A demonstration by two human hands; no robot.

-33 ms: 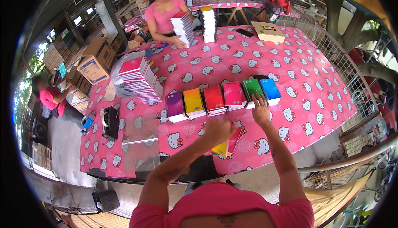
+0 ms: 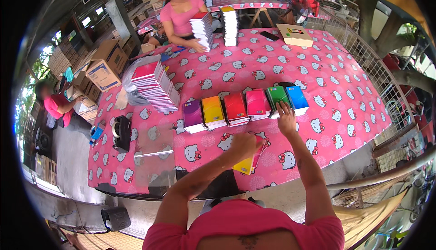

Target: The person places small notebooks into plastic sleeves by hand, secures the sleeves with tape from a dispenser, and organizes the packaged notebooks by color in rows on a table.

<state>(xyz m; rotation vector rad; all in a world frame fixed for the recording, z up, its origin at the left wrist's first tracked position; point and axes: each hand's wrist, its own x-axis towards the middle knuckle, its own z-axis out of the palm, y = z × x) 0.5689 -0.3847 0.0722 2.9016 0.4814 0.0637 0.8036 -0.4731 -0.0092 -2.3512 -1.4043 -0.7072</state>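
Head view: clasps a yellow notebook [image 2: 244, 166] and a pink notebook [image 2: 259, 153] in the left hand [image 2: 245, 145], overlapped and askew, between the purple-to-blue stacks and the near edge of the pink table [image 2: 318, 166]; curls the fingers tight, though with tips hidden. Rests the right hand [image 2: 286, 117] on the near part of the green stack [image 2: 276, 94], between the pink stack [image 2: 258, 102] and the blue stack [image 2: 297, 97], with fingers extended and slightly spread; cannot tell about any pinch on the top cover. Could drag off several green notebooks together by snagging the spiral binding. Could also nudge the blue stack out of square, standing just beside, through careless lifting. Risks dropping the yellow notebook out of the skewed pair through an uneven clasp. Might topple the red stack [image 2: 235, 106] by swinging the left hand forward too low.
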